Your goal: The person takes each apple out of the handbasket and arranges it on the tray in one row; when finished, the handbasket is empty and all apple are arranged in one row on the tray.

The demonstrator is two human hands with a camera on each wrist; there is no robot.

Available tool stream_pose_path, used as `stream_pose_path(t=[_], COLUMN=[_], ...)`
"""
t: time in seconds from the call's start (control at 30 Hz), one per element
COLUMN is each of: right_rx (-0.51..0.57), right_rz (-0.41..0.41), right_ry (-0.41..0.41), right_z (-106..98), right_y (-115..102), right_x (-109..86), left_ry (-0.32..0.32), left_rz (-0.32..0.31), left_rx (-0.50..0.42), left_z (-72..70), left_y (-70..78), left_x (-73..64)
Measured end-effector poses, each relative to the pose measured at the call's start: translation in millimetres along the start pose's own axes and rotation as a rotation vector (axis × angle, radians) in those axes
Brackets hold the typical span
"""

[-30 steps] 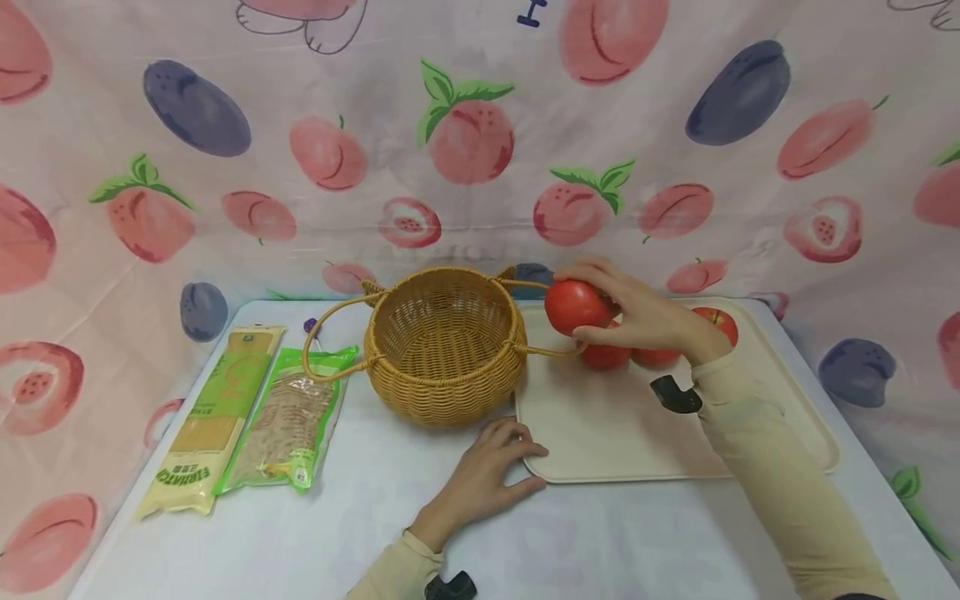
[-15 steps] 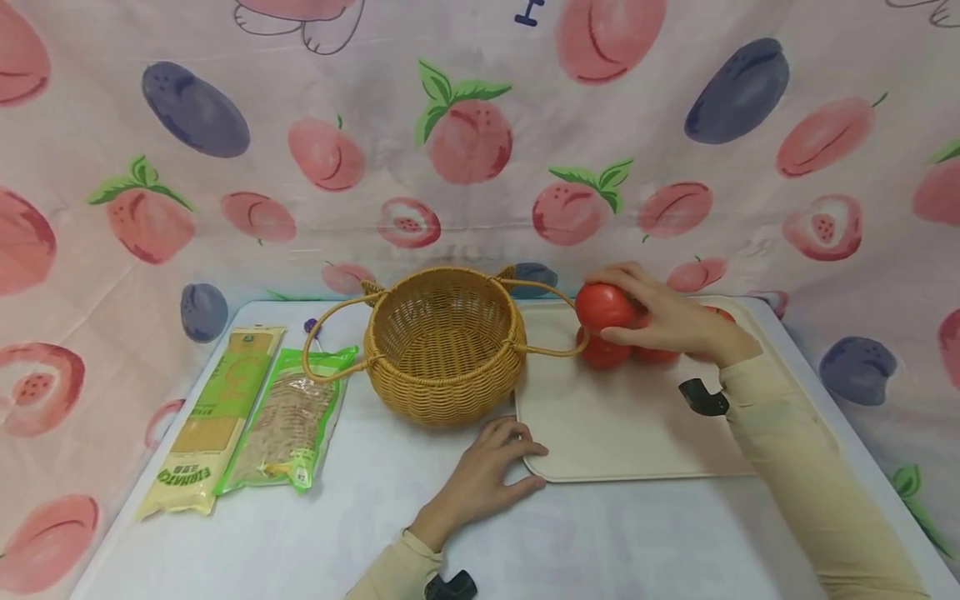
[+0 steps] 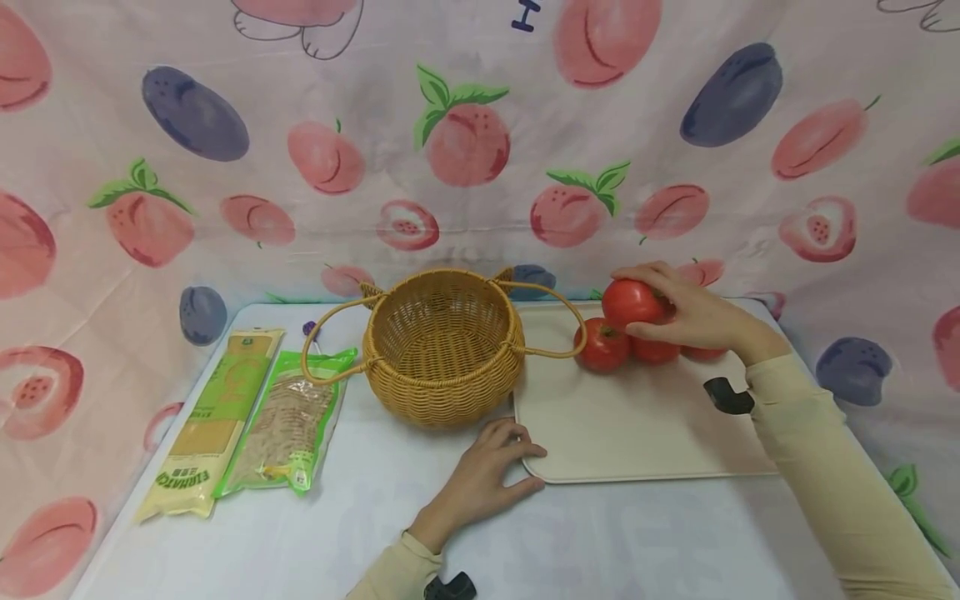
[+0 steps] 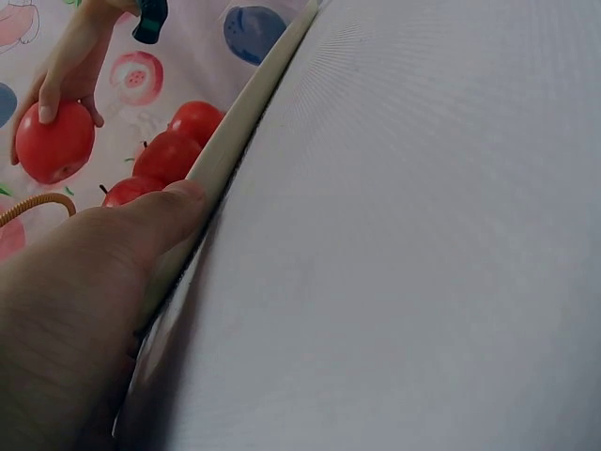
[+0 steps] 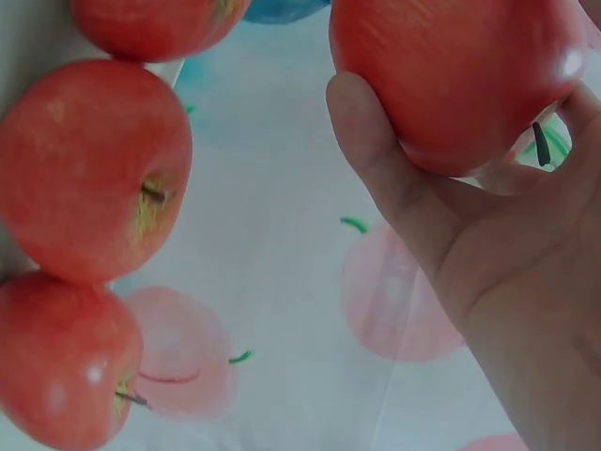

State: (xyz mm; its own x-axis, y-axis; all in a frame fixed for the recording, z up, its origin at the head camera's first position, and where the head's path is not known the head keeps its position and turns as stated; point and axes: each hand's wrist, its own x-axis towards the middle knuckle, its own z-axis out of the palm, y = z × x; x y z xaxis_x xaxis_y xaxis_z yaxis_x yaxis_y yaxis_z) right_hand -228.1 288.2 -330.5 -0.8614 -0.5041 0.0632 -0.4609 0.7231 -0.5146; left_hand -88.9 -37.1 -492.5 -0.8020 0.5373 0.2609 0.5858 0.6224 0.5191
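My right hand (image 3: 697,312) grips a red apple (image 3: 630,302) from its right side, thumb below and fingers over the top. The right wrist view shows this apple (image 5: 451,75) with its stem toward the palm. In the head view it is raised above the tray (image 3: 622,433). Three more red apples sit side by side along the tray's back; the leftmost apple (image 3: 602,346) shows fully, while the others are partly hidden by the hand and held apple. At the tray's near left corner rests my left hand (image 3: 487,471), fingers spread; its thumb (image 4: 169,211) touches the rim in the left wrist view.
Left of the tray stands a round wicker basket (image 3: 442,400), one looped handle (image 3: 562,300) reaching over the tray's edge. Two food packets, a yellow-green one (image 3: 213,417) and a green-edged one (image 3: 288,425), lie farther left. A fruit-print cloth (image 3: 465,225) hangs behind.
My right hand has moved to the right with the apple, away from the basket's handle. The leftmost apple on the tray is now uncovered. My left hand stays in place.
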Motion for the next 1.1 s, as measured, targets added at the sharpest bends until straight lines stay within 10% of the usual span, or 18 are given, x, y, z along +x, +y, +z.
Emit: stream_pose_path(t=[1.1], right_rx=[-0.035], right_rz=[0.185], right_ry=[-0.027], right_z=[-22.8], right_y=[42.8], right_x=[-27.5], left_ry=[0.015], left_rz=[0.015], left_rx=[0.003], left_z=[0.2], left_y=[-0.4], left_x=[-0.4])
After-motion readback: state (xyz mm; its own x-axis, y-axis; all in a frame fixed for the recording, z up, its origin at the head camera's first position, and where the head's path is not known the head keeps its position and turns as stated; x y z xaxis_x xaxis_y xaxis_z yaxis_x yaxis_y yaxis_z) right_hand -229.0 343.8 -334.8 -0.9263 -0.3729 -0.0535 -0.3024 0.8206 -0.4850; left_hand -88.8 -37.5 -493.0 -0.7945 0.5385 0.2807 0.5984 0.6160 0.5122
